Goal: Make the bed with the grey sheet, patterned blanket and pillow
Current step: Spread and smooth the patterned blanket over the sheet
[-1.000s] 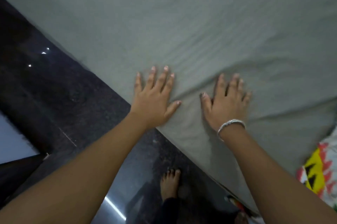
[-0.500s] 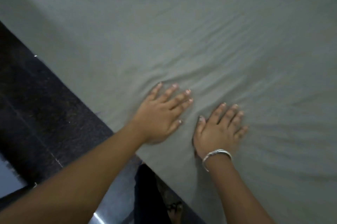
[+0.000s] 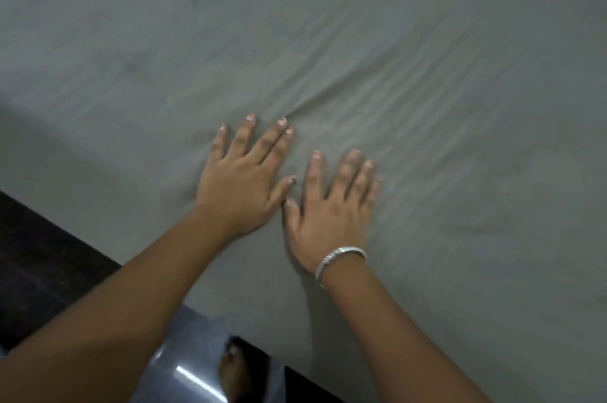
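Note:
The grey sheet (image 3: 361, 41) covers the bed and fills most of the view. Fine wrinkles fan out to the upper right of my fingers. My left hand (image 3: 244, 182) lies flat on the sheet with straight, spread fingers. My right hand (image 3: 331, 209), with a silver bangle on its wrist, presses flat right beside it, thumbs nearly touching. Both hands rest a little way in from the bed's near edge. The patterned blanket and the pillow are out of sight.
The bed's near edge (image 3: 138, 258) runs diagonally from the left down to the bottom centre. Below it is a dark glossy floor (image 3: 39, 271) with a light reflection. My bare foot (image 3: 231, 369) stands on the floor close to the bed.
Both hands have slid further onto the sheet, away from the bed's edge, and come closer together. The view has shifted, so the patterned blanket at the right edge is gone from the frame.

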The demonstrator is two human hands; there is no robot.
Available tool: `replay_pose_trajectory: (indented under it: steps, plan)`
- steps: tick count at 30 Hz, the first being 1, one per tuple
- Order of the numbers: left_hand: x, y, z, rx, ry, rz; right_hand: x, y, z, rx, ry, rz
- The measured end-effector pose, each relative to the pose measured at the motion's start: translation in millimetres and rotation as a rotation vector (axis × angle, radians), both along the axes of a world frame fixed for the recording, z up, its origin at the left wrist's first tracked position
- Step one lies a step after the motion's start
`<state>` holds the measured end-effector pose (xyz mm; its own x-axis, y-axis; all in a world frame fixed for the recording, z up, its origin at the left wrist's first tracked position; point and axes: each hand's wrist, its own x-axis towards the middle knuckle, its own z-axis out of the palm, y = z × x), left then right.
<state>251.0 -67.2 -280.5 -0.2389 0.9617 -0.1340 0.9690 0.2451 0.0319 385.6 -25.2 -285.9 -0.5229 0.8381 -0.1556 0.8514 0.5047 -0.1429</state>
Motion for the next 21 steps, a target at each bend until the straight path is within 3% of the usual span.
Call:
replay_pose_trajectory:
  steps: [3, 7, 10, 17, 19, 21]
  plan:
    - [-25.6, 1.6, 3.3, 0.065, -0.007, -0.086, -38.7, 1.7, 2.4, 0.015, 0.041, 0.087]
    - [-97.5, -2.4, 7.9, 0.022, 0.004, -0.069, -68.1, 4.6, 3.8, -0.017, 0.009, -0.103]
    - [-140.9, -10.4, 4.1, -0.051, -0.006, -0.21, -121.9, -6.6, 4.3, -0.042, -0.029, -0.186]
    - [-226.9, -15.9, 18.1, -0.058, 0.006, -0.188, -220.7, -17.3, 9.6, 0.043, -0.037, -0.095]
    - [-243.4, -24.5, 18.2, -0.052, 0.02, -0.334, -234.2, -22.2, 8.2, 0.02, -0.05, -0.207]
    - [-265.9, -34.2, 14.3, -0.045, 0.02, -0.339, -253.1, -30.9, 6.4, -0.004, -0.046, -0.328]
